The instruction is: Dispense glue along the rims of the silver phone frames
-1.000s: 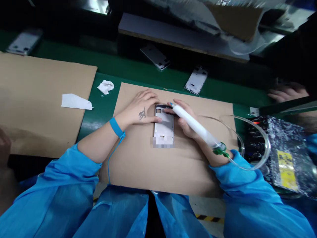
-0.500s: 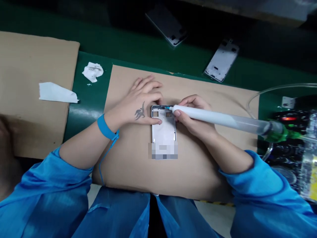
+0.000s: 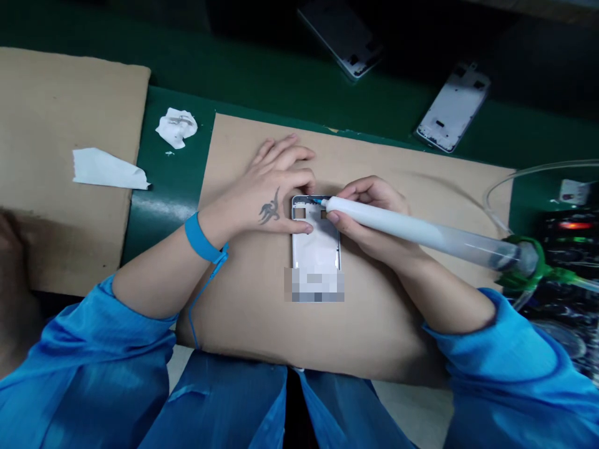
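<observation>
The right hand (image 3: pixel 382 244) is gripping a white syringe (image 3: pixel 397 223), its blue tip (image 3: pixel 318 201) pointing at the twelve-o'clock end of a phone frame (image 3: pixel 318 246). The left hand (image 3: pixel 269 190) is lying spread toward ten o'clock, its thumb resting on the phone frame, which is lying on a cardboard sheet (image 3: pixel 262 312). Beyond, on the green desk (image 3: pixel 234 87), a second frame (image 3: pixel 453 111) is lying between one and two o'clock, a third frame (image 3: pixel 341 34) near twelve.
</observation>
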A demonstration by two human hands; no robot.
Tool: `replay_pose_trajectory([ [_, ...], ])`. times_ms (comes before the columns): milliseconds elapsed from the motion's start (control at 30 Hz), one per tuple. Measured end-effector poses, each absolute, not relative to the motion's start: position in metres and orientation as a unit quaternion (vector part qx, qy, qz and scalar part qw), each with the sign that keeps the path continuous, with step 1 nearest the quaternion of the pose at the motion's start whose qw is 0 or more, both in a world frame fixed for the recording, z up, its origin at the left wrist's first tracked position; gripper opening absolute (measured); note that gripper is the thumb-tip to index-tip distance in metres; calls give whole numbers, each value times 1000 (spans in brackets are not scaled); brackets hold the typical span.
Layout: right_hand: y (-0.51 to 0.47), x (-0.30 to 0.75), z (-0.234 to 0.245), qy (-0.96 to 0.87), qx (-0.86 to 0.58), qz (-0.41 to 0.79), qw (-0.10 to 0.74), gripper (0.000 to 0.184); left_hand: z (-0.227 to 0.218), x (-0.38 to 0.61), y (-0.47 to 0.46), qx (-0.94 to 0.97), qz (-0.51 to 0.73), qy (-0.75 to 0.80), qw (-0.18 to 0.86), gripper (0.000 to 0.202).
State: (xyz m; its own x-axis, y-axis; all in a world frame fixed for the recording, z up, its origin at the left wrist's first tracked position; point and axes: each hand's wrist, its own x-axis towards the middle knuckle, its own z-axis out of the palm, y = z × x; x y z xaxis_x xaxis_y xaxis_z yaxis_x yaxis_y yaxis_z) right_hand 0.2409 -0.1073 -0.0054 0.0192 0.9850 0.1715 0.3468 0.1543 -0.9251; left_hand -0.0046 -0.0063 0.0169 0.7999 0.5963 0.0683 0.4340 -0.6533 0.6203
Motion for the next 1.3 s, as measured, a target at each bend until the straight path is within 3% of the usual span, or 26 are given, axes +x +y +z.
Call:
replay_pose_trajectory([
  [300, -108, 241, -7, -601, -550, 358, 456, 38, 22, 0, -8, 875, 126, 320, 341, 54],
  [1300, -108, 240, 2, -605, -548, 355, 456, 42, 19, -4, -6, 911, 120, 277, 280, 61],
])
